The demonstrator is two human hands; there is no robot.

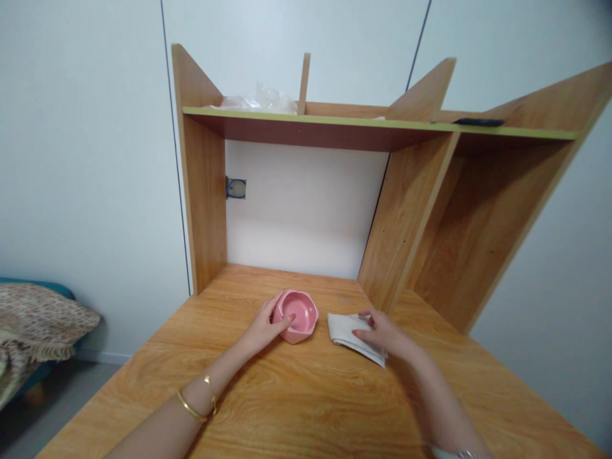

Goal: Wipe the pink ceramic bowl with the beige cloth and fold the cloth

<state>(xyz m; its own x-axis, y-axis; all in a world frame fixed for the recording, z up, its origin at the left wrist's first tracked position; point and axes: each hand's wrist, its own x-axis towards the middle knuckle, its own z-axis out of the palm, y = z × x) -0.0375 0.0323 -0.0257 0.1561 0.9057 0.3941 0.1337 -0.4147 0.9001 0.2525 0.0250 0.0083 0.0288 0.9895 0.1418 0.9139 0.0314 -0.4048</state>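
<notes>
A pink faceted bowl (301, 313) sits on the wooden desk (287, 395), its open side up. My left hand (268, 324) grips its left side, the thumb over the rim and the other fingers around the outside. To the right of the bowl, and apart from it, lies a folded whitish cloth (349, 330). The fingers of my right hand (380, 331) are closed on the cloth's right part, with the thumb on top. Some of those fingertips are hard to make out.
A wooden shelf unit (296, 121) rises behind the desk, bearing a clear plastic bag (265, 101) and a dark flat object (478, 122). An open wall socket box (236, 188) is at the back left. Patterned fabric (43, 315) lies far left.
</notes>
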